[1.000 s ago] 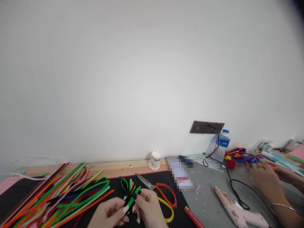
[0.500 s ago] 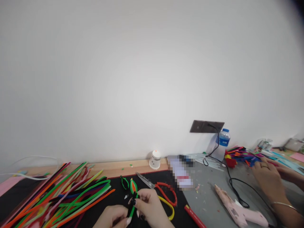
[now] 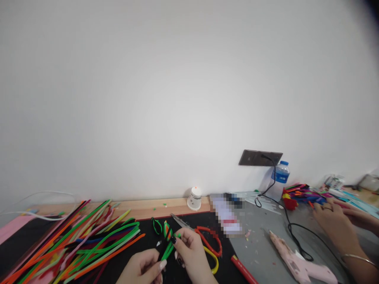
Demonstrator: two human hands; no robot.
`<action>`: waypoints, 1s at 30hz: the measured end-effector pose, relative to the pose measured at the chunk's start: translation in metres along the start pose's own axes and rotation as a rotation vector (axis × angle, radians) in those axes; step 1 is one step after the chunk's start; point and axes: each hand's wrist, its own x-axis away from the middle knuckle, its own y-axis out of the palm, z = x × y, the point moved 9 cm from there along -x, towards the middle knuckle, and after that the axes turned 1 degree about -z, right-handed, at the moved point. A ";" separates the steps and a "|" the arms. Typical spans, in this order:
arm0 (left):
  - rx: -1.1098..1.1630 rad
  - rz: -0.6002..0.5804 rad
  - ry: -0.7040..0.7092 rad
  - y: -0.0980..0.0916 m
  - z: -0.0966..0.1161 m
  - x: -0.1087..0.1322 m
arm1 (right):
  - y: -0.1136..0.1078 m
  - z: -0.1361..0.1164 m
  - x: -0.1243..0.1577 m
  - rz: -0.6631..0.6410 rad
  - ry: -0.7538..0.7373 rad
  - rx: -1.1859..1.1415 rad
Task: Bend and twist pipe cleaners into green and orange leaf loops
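My left hand (image 3: 144, 266) pinches the lower end of green and black pipe cleaners (image 3: 167, 251) in front of me. My right hand (image 3: 189, 249), with dark nails, has its fingers closed on the upper part of the same strands. Just beyond my fingers lies a leaf-shaped green piece with an orange middle (image 3: 166, 228), partly covered by the strands. Left of it is a green and black loop (image 3: 157, 226). Scissors (image 3: 209, 238) with red and yellow handles lie behind and beside my right hand.
Many coloured pipe cleaners (image 3: 97, 252) spread at the left. An upturned paper cup (image 3: 194, 199) stands by the wall. To the right are a blurred-out phone (image 3: 226, 215), a red tube (image 3: 243, 269), a pink glue gun (image 3: 304, 266), its cord, a water bottle (image 3: 280, 177) and another person's hands (image 3: 333, 221).
My right hand has shifted slightly right and up, and the green and black strands between my hands are now more spread and visible. The view has moved a little.
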 end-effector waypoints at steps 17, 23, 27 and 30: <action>0.369 0.065 -0.025 -0.015 -0.006 -0.004 | 0.014 0.014 -0.002 -0.124 0.057 -0.125; 0.394 0.069 -0.049 -0.013 -0.005 -0.004 | 0.013 0.018 -0.002 -0.135 0.055 -0.118; 0.428 0.127 -0.062 -0.017 -0.001 0.000 | 0.014 0.015 0.001 -0.134 0.055 -0.059; 0.499 0.188 -0.081 -0.021 0.001 0.005 | 0.015 0.015 0.002 -0.132 0.069 -0.033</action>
